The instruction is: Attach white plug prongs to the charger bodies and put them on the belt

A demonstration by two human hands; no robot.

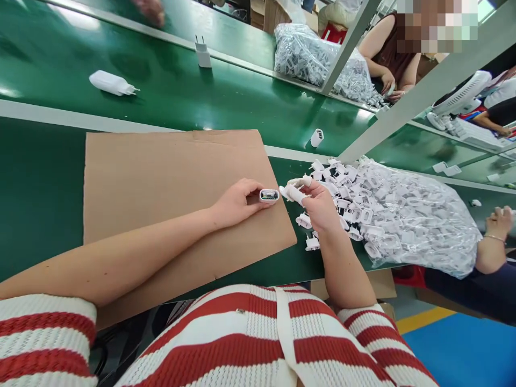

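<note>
My left hand [237,203] pinches a white charger housing [269,196] between thumb and fingers, over the right part of a cardboard sheet [161,177]. The housing's open end faces me, and a circuit board shows inside. Just right of it, my right hand [320,204] has its fingertips closed together, with white coverings on the fingers. Whatever they hold blends into that white and cannot be made out. Beside and behind this hand lies a loose pile of white plastic charger caps [341,185], some with plug pins.
A clear bag of white parts [419,220] lies to the right. On the green conveyor [161,80] are a white charger [113,83], a standing plug charger [202,54] and a housing [317,138]. A metal post [403,86] slants at right. Co-workers [389,59] sit across and beside me.
</note>
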